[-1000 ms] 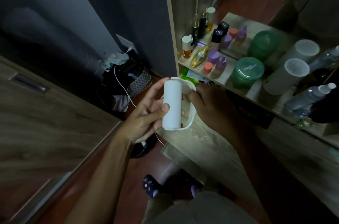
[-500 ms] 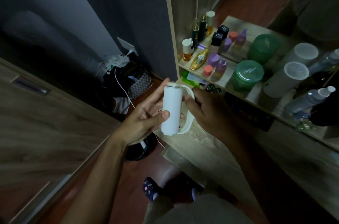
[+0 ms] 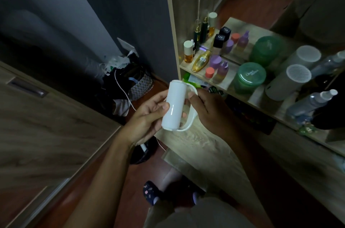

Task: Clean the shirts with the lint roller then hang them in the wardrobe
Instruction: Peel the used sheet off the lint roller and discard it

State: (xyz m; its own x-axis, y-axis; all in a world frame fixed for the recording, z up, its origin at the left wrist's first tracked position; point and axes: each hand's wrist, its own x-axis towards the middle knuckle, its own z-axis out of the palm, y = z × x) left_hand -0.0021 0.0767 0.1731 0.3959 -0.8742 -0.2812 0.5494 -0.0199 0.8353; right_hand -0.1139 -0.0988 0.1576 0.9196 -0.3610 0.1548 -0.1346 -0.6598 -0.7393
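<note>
A white lint roller (image 3: 174, 105) with a curved white handle is held upright in front of me, above the edge of a wooden dresser top (image 3: 201, 145). My left hand (image 3: 149, 115) grips the roll from the left, thumb across its front. My right hand (image 3: 209, 108) holds the handle loop from the right, fingers curled round it. No shirt is in view. A wooden wardrobe door (image 3: 43, 129) with a recessed handle fills the left side.
Shelves on the right carry several bottles (image 3: 201, 60), a green jar (image 3: 249, 78), a white cylinder (image 3: 287, 82) and a spray bottle (image 3: 311, 102). A pile of bags and cables (image 3: 128, 86) lies in the floor corner. My slippered foot (image 3: 150, 192) stands on red-brown floor.
Both hands have tilted the roller slightly and shifted it a little left; my left thumb now lies further across the roll. The grip of both hands is unchanged.
</note>
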